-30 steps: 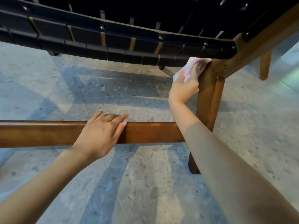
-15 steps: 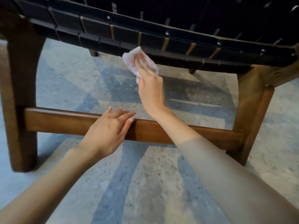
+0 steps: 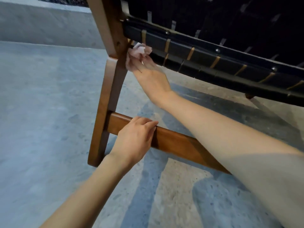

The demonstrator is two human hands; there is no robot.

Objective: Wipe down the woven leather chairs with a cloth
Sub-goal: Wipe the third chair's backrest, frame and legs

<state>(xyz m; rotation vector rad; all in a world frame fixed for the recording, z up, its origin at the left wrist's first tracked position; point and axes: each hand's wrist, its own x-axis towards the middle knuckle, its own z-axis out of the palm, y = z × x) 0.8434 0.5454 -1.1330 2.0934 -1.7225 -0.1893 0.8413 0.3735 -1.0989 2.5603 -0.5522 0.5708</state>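
Note:
A chair with black woven leather straps (image 3: 213,60) on a brown wooden frame fills the upper right, seen from low down. My right hand (image 3: 149,76) holds a crumpled pale pink cloth (image 3: 141,50) against the left end of the strapped seat edge, right beside the wooden leg (image 3: 111,89). My left hand (image 3: 136,139) grips the top of the lower wooden crossbar (image 3: 177,143) near where it joins that leg, fingers curled over it.
Grey speckled stone floor (image 3: 49,112) spreads left and below the chair. A low grey wall or step (image 3: 41,23) runs along the upper left. Another chair foot (image 3: 249,96) shows under the seat at right.
My right hand has swept the cloth leftward along the seat edge, from the right leg past the middle to the left leg. The view swung left. My left hand stayed on the crossbar, fingers now curled.

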